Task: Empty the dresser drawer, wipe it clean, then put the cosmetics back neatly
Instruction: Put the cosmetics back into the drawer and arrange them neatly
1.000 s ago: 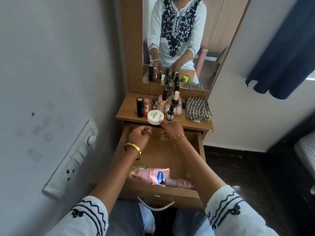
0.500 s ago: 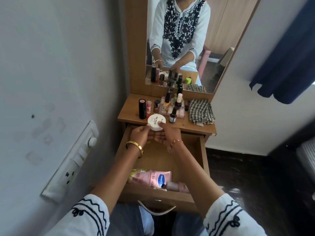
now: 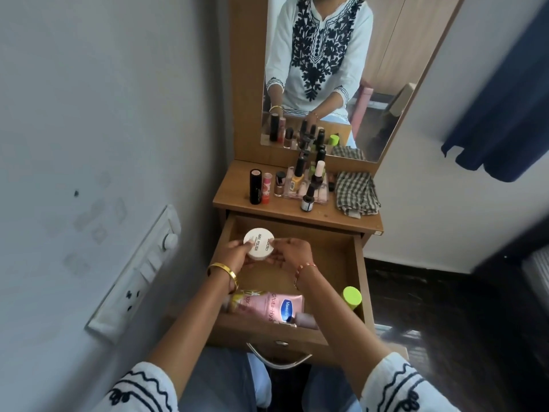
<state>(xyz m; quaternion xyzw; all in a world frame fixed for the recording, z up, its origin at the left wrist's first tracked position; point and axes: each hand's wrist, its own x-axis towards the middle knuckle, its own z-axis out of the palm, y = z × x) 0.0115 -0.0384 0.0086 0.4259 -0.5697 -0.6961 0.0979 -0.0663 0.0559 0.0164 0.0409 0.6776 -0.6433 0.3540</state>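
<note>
Gripping round white jar (image 3: 260,244) between left hand (image 3: 236,254) and right hand (image 3: 292,253), above open drawer (image 3: 335,257).

The person wears a white tunic with dark navy embroidery, its three-quarter sleeves (image 3: 139,391) edged in wavy lines and small floral motifs. A plain gold bangle (image 3: 224,273) circles the left wrist; a thin beaded bracelet (image 3: 303,270) circles the right. Light blue jeans (image 3: 217,379) cover the knees.
</note>
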